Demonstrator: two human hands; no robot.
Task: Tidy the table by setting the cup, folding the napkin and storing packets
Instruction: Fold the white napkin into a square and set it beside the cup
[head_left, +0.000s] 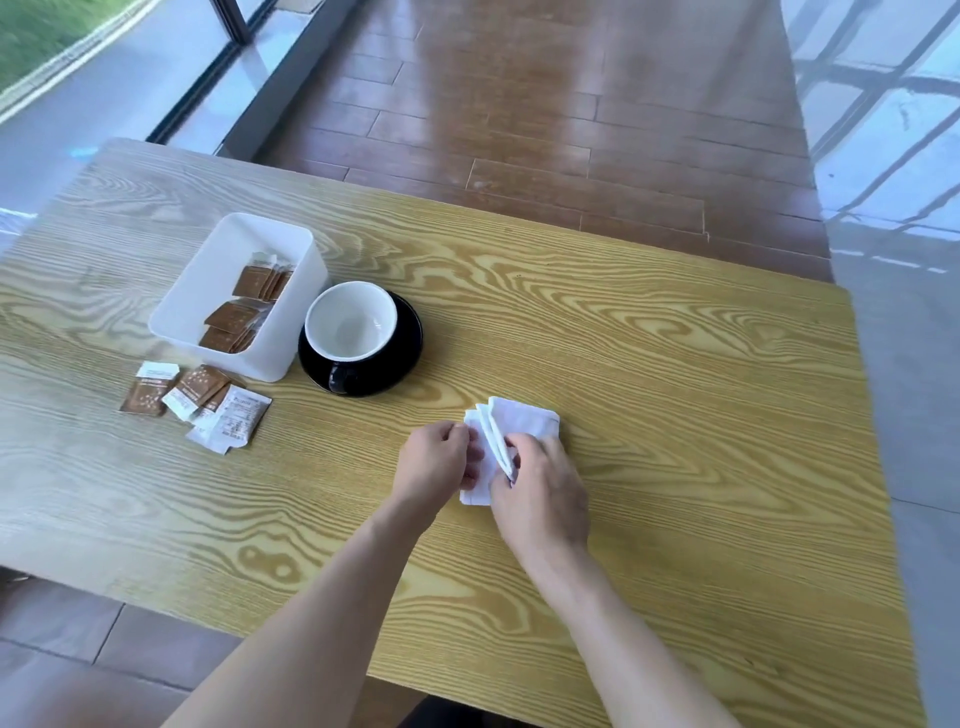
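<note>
The white bin (208, 291) near the table's (675, 364) far-left corner holds brown packets (234, 317). More packets (200, 402) lie loose beside it, near the cup (350, 322) on its black saucer (405, 343). Both the left hand (434, 460) and right hand (540, 493) pinch the white napkin (524, 421).

Grainy wooden table (623, 364) — glossy saucer (405, 353), matt plastic box (176, 317), paper napkin (524, 421).

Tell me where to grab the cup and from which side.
Take the cup by its black handle, which points toward the person at the saucer's near edge. Come from the near side; the white box crowds its left.
</note>
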